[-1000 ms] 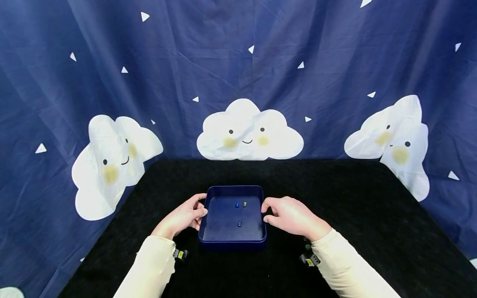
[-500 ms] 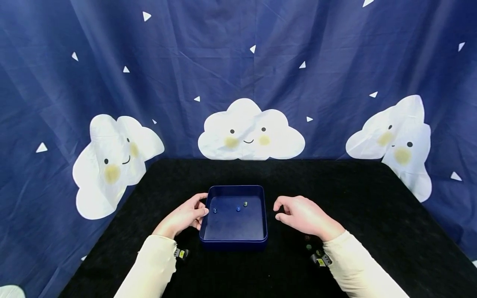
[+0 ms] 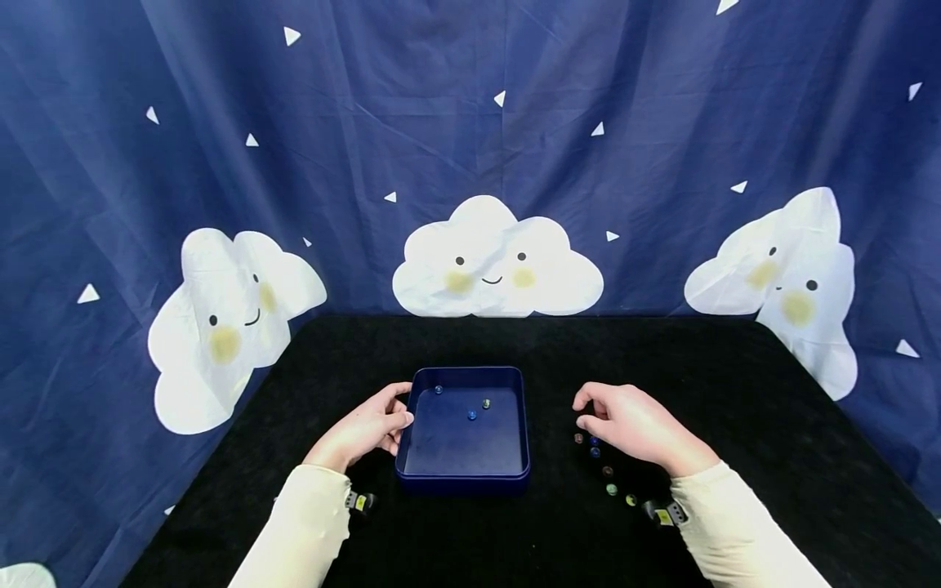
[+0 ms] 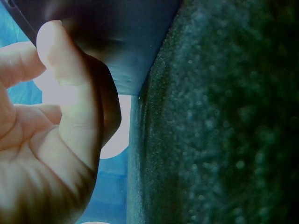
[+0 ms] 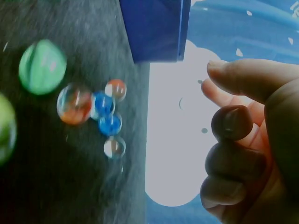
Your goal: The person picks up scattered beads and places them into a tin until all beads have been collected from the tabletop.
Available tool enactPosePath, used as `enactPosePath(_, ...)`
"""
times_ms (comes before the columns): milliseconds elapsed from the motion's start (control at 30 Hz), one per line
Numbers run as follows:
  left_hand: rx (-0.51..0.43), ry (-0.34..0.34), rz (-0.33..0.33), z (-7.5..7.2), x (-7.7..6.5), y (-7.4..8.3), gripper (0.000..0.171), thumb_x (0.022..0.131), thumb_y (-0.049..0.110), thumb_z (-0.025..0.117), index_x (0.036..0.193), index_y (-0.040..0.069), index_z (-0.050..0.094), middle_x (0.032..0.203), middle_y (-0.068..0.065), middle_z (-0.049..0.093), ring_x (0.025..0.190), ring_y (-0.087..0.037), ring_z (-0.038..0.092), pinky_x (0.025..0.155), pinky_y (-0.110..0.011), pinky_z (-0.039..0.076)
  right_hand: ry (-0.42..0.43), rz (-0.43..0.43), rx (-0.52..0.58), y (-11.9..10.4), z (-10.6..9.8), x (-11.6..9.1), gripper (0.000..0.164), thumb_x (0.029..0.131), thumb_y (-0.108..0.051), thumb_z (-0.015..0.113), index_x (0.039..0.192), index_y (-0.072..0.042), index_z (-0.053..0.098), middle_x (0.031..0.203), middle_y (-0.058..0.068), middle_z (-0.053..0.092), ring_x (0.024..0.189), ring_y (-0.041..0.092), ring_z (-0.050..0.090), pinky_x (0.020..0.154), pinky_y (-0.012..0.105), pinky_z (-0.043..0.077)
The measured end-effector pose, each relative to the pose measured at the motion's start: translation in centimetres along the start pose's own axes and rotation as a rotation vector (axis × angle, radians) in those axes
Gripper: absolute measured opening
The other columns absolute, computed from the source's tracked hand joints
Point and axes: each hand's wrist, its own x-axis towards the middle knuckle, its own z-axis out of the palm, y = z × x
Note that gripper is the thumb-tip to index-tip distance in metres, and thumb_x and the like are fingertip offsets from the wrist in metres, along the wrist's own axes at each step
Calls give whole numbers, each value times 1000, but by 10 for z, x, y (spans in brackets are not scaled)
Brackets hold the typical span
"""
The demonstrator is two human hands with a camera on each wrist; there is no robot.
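At the far left, a cloud print (image 3: 235, 331) with a smiling face hangs on the navy curtain (image 3: 323, 155), beside the edge of the black surface (image 3: 353, 351). Next comes a cream sleeve (image 3: 297, 523), with a small dark device (image 3: 360, 502) at its cuff, and from it the left hand (image 3: 360, 430) reaches to the blue box (image 3: 461, 449). That hand grips the box by its left side, the thumb and a fingertip at the rim and other fingers curled below. The box sits near the middle of the surface, with 3 marbles inside: a blue marble (image 3: 439, 389) near the back left corner, another blue marble (image 3: 472, 415) around the centre, and a yellow-green marble (image 3: 486, 403) just beside it. Well to the right of the box, loose marbles (image 3: 595, 452) lie on the surface in reddish, blue, green and yellow-green (the right wrist view shows at least 7). Just above and beside them hovers the right hand (image 3: 639, 420), holding nothing, its fingers loosely bent and the thumb apart from the index finger. The other sleeve (image 3: 735, 518) follows, and at the far right another cloud print (image 3: 790, 278) lies creased across the curtain.
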Motion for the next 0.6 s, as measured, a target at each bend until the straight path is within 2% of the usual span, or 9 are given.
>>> enactPosePath(333,1,-19,8,-1,1,0,61,99,5,55,154,1,28,91,-13,51,65,-20,53,58,-36,56,7,55,21,23,-6,-17,16,87,-20,76,100,-23,67,65,-13,48,54,3,44,54,26,40)
enactPosePath(600,2,-13,1,-1,1,0,62,99,6,56,154,2,27,95,-16,52,65,-20,54,58,-35,56,-70,72,45,44,1,-19,18,88,-17,74,104,-21,67,69,-11,50,58,5,46,58,27,41)
